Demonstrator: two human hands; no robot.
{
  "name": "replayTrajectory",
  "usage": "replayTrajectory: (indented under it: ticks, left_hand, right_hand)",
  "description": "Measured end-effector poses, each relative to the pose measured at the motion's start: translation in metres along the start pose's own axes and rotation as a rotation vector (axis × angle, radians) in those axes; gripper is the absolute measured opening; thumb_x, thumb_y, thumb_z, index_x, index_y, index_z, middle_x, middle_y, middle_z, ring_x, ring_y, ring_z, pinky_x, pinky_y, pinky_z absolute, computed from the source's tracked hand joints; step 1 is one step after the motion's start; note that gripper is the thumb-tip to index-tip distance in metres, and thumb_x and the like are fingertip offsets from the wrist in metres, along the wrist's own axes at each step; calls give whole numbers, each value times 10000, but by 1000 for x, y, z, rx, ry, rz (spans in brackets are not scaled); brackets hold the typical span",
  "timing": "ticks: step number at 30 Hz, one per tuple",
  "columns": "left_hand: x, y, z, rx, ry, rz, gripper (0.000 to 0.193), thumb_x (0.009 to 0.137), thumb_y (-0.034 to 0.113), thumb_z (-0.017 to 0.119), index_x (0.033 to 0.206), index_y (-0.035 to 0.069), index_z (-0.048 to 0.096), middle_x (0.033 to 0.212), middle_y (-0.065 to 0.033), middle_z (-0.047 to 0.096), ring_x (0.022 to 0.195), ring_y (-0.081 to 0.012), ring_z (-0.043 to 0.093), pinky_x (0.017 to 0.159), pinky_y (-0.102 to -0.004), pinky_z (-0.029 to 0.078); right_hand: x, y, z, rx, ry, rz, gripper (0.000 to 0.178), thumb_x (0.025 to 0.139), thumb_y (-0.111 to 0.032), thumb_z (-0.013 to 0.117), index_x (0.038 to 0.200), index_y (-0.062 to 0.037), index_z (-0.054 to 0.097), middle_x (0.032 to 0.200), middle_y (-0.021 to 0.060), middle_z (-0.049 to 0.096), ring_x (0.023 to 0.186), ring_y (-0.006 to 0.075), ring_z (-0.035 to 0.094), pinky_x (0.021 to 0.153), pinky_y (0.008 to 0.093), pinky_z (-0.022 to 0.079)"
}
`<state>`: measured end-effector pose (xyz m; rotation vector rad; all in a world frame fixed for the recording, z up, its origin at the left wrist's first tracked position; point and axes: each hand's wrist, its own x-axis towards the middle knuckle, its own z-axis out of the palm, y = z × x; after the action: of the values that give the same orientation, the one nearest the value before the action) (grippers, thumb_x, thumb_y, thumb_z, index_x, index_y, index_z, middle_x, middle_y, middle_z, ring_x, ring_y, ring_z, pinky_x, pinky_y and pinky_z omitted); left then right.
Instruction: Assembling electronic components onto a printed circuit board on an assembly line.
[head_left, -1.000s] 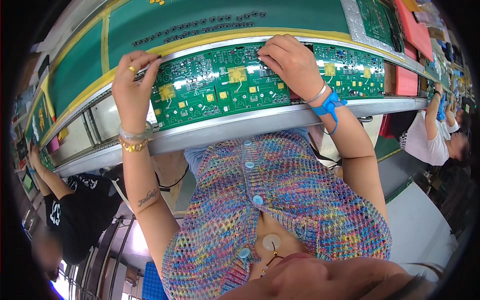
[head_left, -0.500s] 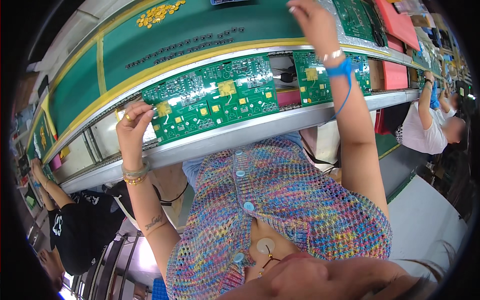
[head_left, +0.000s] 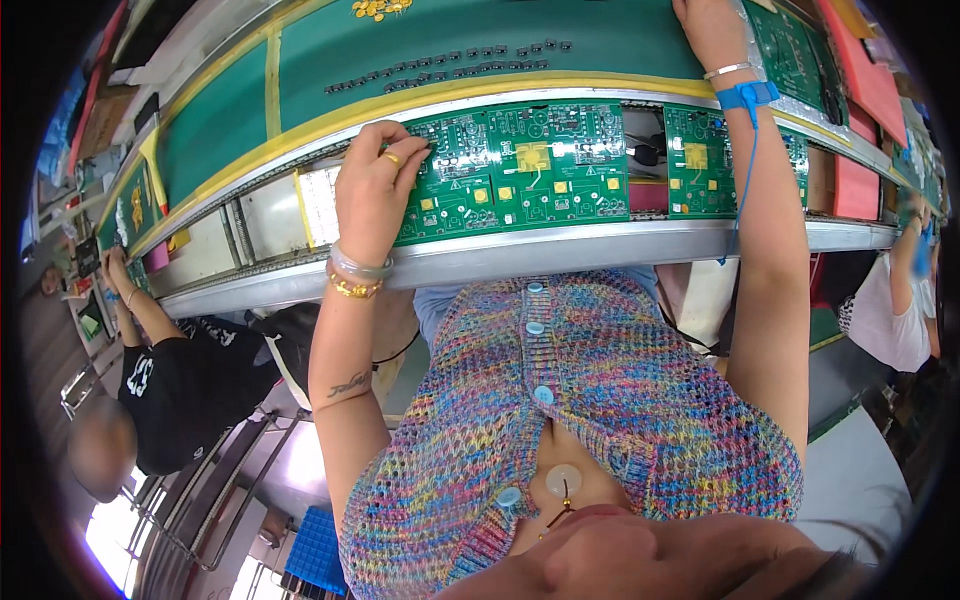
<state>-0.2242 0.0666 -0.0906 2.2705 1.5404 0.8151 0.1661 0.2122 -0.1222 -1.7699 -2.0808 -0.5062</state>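
My left hand [head_left: 372,190] is over the left end of a green circuit board panel [head_left: 560,205]. Its thumb and fingers are pinched together near the panel's far edge. What they hold, if anything, is too small to make out. This hand covers part of the panel's left section, including where it meets the rail. My right hand [head_left: 712,38] reaches over the far green work surface [head_left: 440,100] at the top of the picture. Its fingertips are cut off by the frame edge. A blue wrist strap [head_left: 748,95] with a cord circles that wrist.
A second green circuit board [head_left: 690,190] lies on the metal rails [head_left: 520,250] to the right. Rows of small black components [head_left: 440,70] and a heap of yellow discs [head_left: 380,8] rest beyond. Pink-red foam sheets [head_left: 855,170] stand at right. Co-workers sit at both sides.
The view has shifted, so the bench appears farther right. My left hand has moved from the panel's left edge to its far side. My right hand's fingertips have left the picture.
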Motion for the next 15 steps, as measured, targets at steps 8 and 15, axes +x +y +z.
replayTrajectory:
  ticks: [8,15]
  left_hand:
    - [6,-1,5,128,-19,58,101,732,106,721,819,69,685,864,-29,580,775,-217,577,643,-330,472]
    - [7,-2,6,128,-12,94,105,732,107,721,818,63,680,859,-26,578,773,-217,576,636,-330,472]
  right_hand:
    - [-13,-27,-46,335,-76,92,83,809,-97,599,845,-27,572,777,178,593,767,358,591,676,428,464]
    - [-24,-55,-73,452,-48,38,73,811,-75,596,859,-27,571,769,172,596,747,361,585,670,417,464]
